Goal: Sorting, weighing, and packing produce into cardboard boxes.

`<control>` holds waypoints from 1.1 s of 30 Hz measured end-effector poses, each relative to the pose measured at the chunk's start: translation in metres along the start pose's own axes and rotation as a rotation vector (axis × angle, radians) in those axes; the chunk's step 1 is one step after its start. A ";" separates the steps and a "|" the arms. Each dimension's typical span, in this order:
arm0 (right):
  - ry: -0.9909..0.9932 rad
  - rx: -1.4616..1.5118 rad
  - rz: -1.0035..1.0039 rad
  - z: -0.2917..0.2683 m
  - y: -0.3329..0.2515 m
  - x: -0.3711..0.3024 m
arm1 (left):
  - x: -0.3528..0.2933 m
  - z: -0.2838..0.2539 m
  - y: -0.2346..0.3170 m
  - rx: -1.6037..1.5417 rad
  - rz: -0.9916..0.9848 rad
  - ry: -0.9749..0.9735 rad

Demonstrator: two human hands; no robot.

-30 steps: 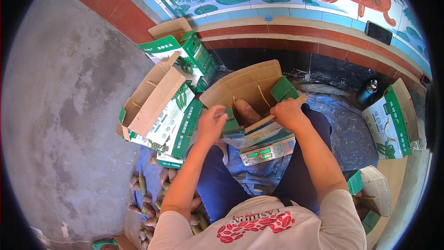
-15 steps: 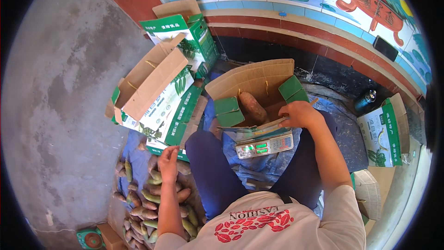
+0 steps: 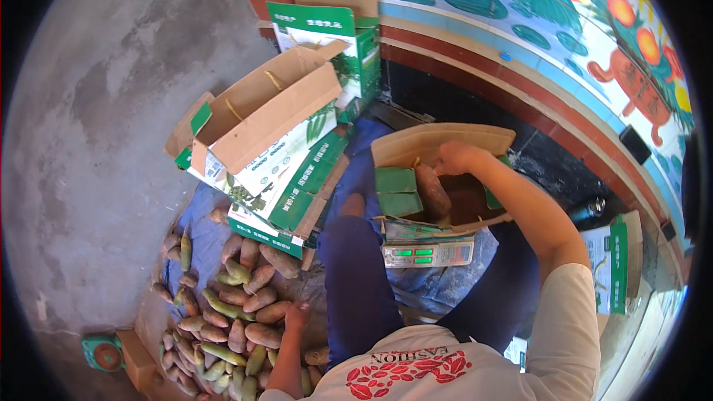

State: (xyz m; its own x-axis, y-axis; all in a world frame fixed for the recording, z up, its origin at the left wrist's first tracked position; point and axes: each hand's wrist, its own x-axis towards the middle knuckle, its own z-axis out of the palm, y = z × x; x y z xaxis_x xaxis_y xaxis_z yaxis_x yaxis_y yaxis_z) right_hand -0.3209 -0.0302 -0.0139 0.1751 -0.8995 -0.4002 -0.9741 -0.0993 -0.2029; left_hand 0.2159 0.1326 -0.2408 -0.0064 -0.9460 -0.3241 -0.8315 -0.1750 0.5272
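An open cardboard box (image 3: 475, 136) with green flaps rests on a digital scale (image 3: 428, 255) whose display glows green. Inside it stands a large reddish sweet potato (image 3: 434, 194). My right hand (image 3: 457, 157) reaches into the box, its fingers closed at the upper end of that sweet potato. Lower left, my left hand (image 3: 297, 316) is down at the pile, fingers curled at the end of another sweet potato (image 3: 272, 313); the fingertips are partly hidden. Around it lie many more sweet potatoes and long green radishes (image 3: 225, 354).
Printed cartons (image 3: 297, 150) are stacked at the left, with a taller open carton (image 3: 364, 52) behind. Another carton (image 3: 613, 267) and a dark bottle (image 3: 588, 209) stand at the right. A blue sheet (image 3: 438, 289) covers the floor. A green round device (image 3: 104, 354) sits lower left.
My right hand has gone from the box's near edge into the box, onto the sweet potato. My left hand has dropped to the pile. The view has turned toward the left.
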 end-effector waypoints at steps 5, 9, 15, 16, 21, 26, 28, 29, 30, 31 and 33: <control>-0.240 -0.229 0.093 0.034 -0.009 0.050 | -0.029 0.026 -0.063 0.019 -0.276 -0.129; -0.235 -0.093 0.168 0.082 0.018 0.070 | -0.048 0.030 -0.063 0.093 -0.338 -0.188; -0.004 0.703 0.354 0.117 0.026 0.066 | -0.057 0.032 -0.065 0.247 -0.440 -0.246; 0.065 0.600 0.278 0.117 0.026 0.063 | -0.058 0.034 -0.066 0.275 -0.462 -0.275; 0.024 0.185 0.153 0.084 -0.003 0.041 | -0.086 0.048 -0.081 0.291 -0.368 -0.390; -0.092 -0.272 0.132 0.069 -0.029 0.013 | -0.115 0.081 -0.104 0.525 -0.177 -0.692; -0.073 -0.199 0.069 0.055 -0.016 -0.002 | -0.123 0.090 -0.106 0.540 -0.173 -0.630; -0.053 -0.123 -0.003 0.049 -0.012 -0.010 | -0.129 0.097 -0.111 0.554 -0.178 -0.564; -0.053 -0.125 0.001 0.043 -0.014 -0.020 | -0.135 0.105 -0.117 0.568 -0.184 -0.498; 0.019 -0.012 -0.059 0.036 -0.021 -0.029 | -0.140 0.110 -0.120 0.580 -0.196 -0.428; 0.093 0.094 -0.106 0.024 -0.038 -0.055 | -0.139 0.113 -0.119 0.586 -0.195 -0.362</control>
State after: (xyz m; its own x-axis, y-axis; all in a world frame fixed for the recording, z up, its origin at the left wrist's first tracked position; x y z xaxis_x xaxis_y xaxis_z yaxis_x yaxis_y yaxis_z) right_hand -0.2905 0.0332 -0.0062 0.2582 -0.9221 -0.2883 -0.9324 -0.1597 -0.3243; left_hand 0.2523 0.3154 -0.3475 0.0734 -0.7446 -0.6635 -0.9973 -0.0601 -0.0430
